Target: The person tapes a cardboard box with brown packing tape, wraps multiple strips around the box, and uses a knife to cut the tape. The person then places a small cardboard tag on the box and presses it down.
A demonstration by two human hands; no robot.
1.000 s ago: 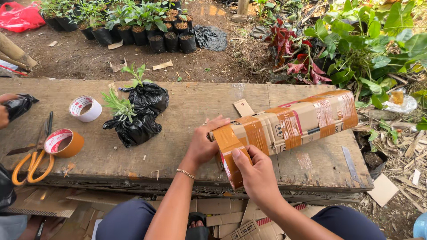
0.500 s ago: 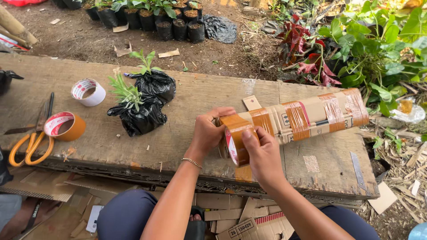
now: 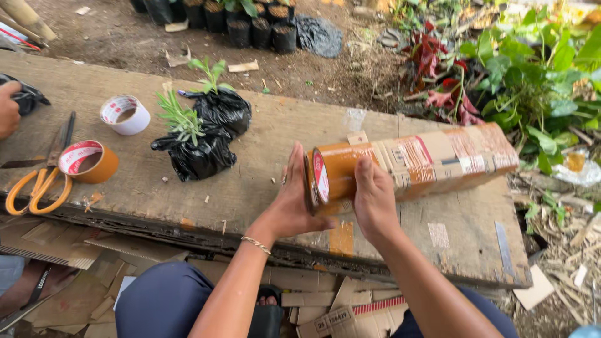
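A long cardboard box point(image 3: 438, 159) wrapped in brown tape lies on the wooden plank table point(image 3: 263, 188), angled toward the far right. A brown tape roll point(image 3: 328, 178) sits against the box's near end. My right hand point(image 3: 374, 200) grips the roll from the right, thumb on top. My left hand point(image 3: 293, 197) presses its palm against the near end from the left, fingers pointing up. A thin bracelet is on my left wrist.
Two seedlings in black bags point(image 3: 203, 134) stand left of centre. Further left lie a white tape roll point(image 3: 125, 114), another brown tape roll point(image 3: 87, 161) and orange-handled scissors point(image 3: 34, 188). Another person's hand point(image 3: 7, 109) shows at the left edge. Cardboard scraps point(image 3: 350, 313) lie below.
Both hands have slid to the box's near end, and the tape roll now sits there between them. The view has come closer to the table.
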